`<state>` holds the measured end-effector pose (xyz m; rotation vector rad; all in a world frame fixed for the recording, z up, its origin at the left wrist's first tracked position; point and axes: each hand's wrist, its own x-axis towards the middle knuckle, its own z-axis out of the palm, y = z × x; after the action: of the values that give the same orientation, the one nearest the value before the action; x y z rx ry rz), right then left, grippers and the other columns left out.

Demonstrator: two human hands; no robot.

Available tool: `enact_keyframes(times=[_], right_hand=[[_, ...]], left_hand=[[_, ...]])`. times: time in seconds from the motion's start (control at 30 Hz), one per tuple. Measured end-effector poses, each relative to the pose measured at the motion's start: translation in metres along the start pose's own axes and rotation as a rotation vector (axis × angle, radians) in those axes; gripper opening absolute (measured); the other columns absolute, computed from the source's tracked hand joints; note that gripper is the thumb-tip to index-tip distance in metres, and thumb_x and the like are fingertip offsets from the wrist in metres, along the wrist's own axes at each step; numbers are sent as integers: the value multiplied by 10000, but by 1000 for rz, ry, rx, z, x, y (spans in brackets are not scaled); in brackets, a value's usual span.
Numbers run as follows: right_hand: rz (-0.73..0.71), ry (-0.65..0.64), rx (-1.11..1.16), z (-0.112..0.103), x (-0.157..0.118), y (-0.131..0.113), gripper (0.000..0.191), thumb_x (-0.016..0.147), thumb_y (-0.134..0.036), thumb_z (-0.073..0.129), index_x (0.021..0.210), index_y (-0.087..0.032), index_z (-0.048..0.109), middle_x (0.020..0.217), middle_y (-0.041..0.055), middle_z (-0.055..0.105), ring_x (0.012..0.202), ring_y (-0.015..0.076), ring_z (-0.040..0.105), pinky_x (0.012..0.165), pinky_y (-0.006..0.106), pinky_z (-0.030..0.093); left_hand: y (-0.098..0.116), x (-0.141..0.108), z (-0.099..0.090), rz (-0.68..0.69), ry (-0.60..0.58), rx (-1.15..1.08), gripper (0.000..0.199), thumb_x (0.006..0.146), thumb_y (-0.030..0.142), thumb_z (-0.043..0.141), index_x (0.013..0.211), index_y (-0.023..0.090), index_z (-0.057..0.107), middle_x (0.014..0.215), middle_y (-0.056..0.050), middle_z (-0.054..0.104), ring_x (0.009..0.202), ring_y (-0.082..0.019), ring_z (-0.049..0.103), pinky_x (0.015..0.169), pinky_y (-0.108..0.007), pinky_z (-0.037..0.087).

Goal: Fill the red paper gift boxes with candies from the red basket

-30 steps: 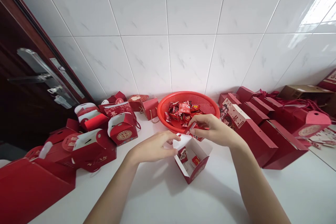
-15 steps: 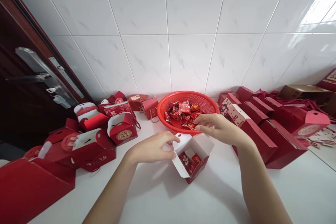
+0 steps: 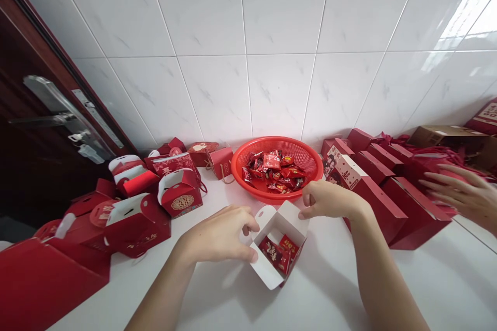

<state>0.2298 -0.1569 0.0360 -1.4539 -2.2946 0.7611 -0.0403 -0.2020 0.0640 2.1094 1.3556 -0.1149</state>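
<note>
One open box [image 3: 267, 269], between both hands [image 3: 219, 232] [image 3: 330, 200]

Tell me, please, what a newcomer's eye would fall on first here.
Probably the bright red basket of wrapped sweets, before the white tiled wall. Next, the open box just nearer, with red packets inside and the left hand and right hand at its flaps. Another person's hand shows at far right.

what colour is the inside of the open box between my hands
White, seen best in the head view; the open box holds red packets.
</note>
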Motion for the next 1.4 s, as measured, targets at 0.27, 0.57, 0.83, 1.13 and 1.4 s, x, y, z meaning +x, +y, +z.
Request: enact_keyframes(times=[0.27, 0.57, 0.83, 1.13, 1.4], right_hand=[[118, -181, -198, 4, 7, -18, 278, 737, -295, 781, 668, -214, 525, 737, 41, 636, 697, 199, 587, 528, 281, 346], [123, -268, -83, 8, 8, -29, 203, 794, -112, 619, 735, -207, 449, 747, -13, 613, 460, 104, 572, 472, 250, 350], [-196, -122, -36, 17, 8, -18, 159, 801, -48, 544, 847, -188, 602, 838, 31, 675, 738, 159, 608, 642, 256, 421], [-201, 35, 298, 41, -22, 0, 346, 878, -476, 665, 1074, -191, 679, 1005, 78, 728, 827, 195, 667, 771, 343, 554], [-153, 227, 390, 67, -34, 9, 460, 903, -560, 612, 1206, -219, 661, 1177, 111, 716, 1002, 248, 675, 902, 413, 556]], left_hand=[[-11, -8, -3, -50, 65, 52, 360, 742, 408, 700, 1070, 261, 709, 1130, -14, 665, 1135, -297, 574, 868, -318, 440], [-10, -6, -2, 144, 7, 30, 345, 829, 475, 666, 1105, 281, 736, 1177, -43, 613, 1053, -265, 607, 814, -304, 438], [-7, -5, -1, 221, -50, 46, 394, 842, 507, 645, 1132, 252, 725, 1128, -66, 591, 1014, -263, 602, 817, -314, 451], [1, 0, 9, 212, -41, 79, 459, 857, 357, 541, 1299, 292, 646, 1143, -65, 544, 896, -229, 611, 740, -307, 454], [1, 2, 14, 145, 52, 78, 487, 862, 382, 538, 1332, 272, 598, 1132, -66, 584, 894, -241, 625, 710, -318, 448]])
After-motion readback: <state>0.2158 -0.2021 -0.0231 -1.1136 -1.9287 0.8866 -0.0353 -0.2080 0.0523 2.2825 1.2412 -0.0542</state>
